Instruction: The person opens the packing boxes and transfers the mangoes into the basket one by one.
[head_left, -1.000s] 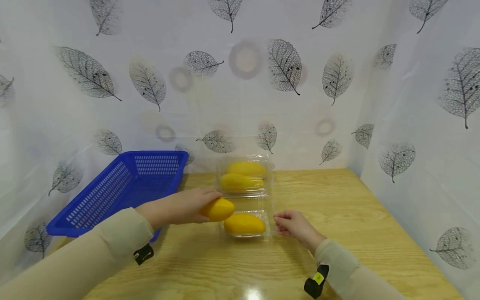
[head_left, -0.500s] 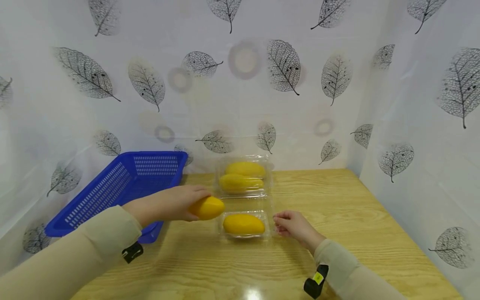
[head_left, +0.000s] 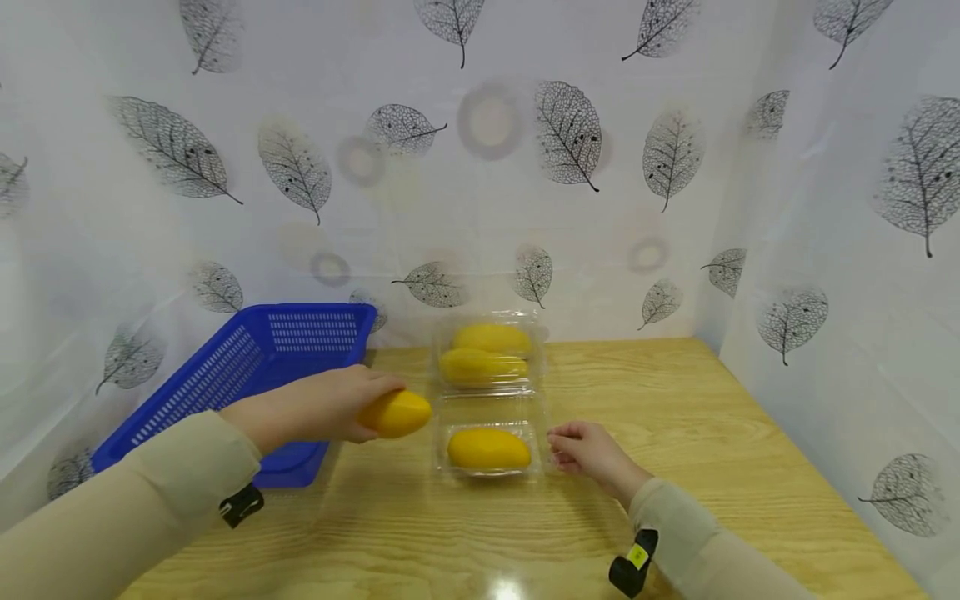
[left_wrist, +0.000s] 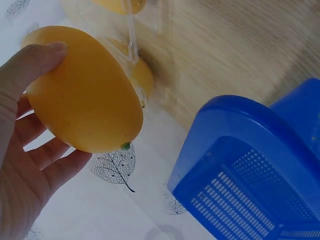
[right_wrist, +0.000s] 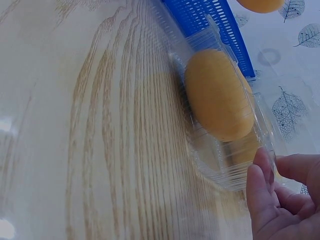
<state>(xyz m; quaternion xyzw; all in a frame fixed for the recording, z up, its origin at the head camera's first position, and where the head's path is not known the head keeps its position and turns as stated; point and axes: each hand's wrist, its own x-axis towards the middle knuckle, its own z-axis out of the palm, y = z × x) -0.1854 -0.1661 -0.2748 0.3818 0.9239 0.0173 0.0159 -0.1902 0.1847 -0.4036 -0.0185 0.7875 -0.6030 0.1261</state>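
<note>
The left hand (head_left: 337, 406) grips a smooth yellow oval fruit (head_left: 401, 414) with its fingers. The fruit is over the brown wooden worktop (head_left: 637, 387), between a blue plastic basket with holes (head_left: 313, 333) on the left and a clear plastic box (right_wrist: 215, 175) on the right. One yellow fruit (head_left: 489, 449) lies in the box. Two yellow fruits (head_left: 483, 367) lie farther back, under clear plastic. The right hand's (head_left: 594, 454) fingers pinch the box's right edge.
</note>
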